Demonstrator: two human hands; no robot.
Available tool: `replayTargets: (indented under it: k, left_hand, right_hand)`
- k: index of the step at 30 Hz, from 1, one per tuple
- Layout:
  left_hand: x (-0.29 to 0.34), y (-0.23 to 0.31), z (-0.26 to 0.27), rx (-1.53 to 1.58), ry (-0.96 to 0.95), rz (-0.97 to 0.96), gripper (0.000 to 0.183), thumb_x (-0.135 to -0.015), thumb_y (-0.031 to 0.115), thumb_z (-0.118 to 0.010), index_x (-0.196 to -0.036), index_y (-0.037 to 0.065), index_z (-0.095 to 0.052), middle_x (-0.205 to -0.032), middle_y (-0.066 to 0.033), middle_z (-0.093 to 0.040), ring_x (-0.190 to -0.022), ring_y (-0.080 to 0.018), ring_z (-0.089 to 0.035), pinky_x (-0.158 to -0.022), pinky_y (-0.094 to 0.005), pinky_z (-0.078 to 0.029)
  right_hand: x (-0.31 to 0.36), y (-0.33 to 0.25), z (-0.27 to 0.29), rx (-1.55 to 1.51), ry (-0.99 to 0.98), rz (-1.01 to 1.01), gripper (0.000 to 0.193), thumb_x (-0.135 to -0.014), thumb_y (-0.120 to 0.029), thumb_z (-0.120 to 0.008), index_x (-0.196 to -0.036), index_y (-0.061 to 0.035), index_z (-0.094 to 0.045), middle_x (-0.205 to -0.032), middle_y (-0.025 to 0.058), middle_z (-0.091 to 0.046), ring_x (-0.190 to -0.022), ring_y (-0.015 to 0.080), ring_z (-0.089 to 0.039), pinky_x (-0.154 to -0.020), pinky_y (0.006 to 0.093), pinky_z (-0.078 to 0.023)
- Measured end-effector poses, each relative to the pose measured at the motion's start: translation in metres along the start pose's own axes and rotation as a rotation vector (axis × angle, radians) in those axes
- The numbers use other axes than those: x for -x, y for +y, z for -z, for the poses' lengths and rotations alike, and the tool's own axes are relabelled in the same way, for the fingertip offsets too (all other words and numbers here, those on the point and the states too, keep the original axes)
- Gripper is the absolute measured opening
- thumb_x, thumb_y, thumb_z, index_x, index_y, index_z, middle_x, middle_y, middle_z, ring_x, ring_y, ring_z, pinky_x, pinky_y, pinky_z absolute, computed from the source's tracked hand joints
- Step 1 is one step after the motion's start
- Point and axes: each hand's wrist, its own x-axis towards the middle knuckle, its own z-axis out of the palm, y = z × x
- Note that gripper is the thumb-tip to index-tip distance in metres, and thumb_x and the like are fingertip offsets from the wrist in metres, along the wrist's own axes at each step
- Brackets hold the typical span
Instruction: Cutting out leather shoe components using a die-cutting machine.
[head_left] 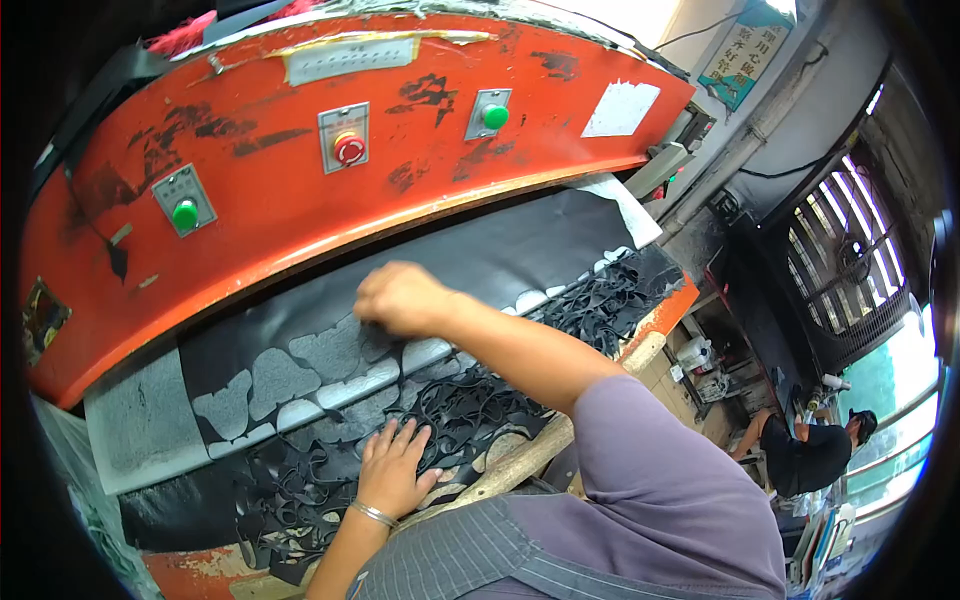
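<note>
A black leather-like sheet point(470, 245) lies across a pale cutting board point(140, 420) under the red machine. Rounded holes along its near edge show the grey board surface point(285, 380). Over that cut edge is my right hand point(405, 298), its fingers curled together. A dark bit shows just below the fingertips, but what they grip, if anything, is hidden. My left hand point(393, 468), with a bracelet at the wrist, rests palm down with fingers spread. It touches the heap of thin black offcuts point(465, 405) on the near side of the board.
The red machine front point(260, 130) carries two green buttons point(495, 117) and a red button point(348, 149). More scraps point(600, 300) lie at the right of the bed, by its orange edge point(655, 325). A person in black point(810, 455) sits far right, near a large black fan point(850, 250).
</note>
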Motion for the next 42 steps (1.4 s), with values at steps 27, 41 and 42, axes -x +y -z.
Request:
replayTargets:
  k: [27,41,42]
  left_hand:
    - [-0.174,-0.008,0.021,-0.033,0.523,0.407,0.035,-0.087,0.016,-0.061,-0.120,0.005,-0.062,-0.136,-0.0180,-0.051,-0.131,-0.0342,-0.043,-0.108,-0.0435,-0.031]
    - [-0.195,-0.005,0.004,-0.194,0.560,0.514,0.034,-0.088,0.022,-0.061,-0.120,0.010,-0.065,-0.138,-0.0126,-0.051,-0.134,-0.0319,-0.040,-0.112,-0.0463,-0.025]
    - [-0.197,-0.003,0.001,-0.203,0.575,0.526,0.034,-0.088,0.023,-0.061,-0.120,0.011,-0.065,-0.138,-0.0126,-0.051,-0.134,-0.0319,-0.040,-0.111,-0.0465,-0.025]
  right_hand:
    - [0.343,0.380,0.071,-0.127,-0.155,-1.865,0.073,-0.076,-0.052,-0.073,-0.127,-0.0039,-0.056,-0.136,0.0163,-0.051,-0.129,0.0312,-0.046,-0.105,0.0461,-0.037]
    - [0.346,0.398,0.074,0.124,0.044,-1.558,0.037,-0.085,-0.032,-0.067,-0.111,-0.0058,-0.063,-0.111,0.0195,-0.064,-0.106,0.0338,-0.060,-0.091,0.0447,-0.045]
    - [0.348,0.396,0.068,0.322,0.066,-1.521,0.041,-0.085,-0.036,-0.067,-0.113,-0.0074,-0.063,-0.117,0.0188,-0.060,-0.109,0.0364,-0.057,-0.092,0.0469,-0.044]
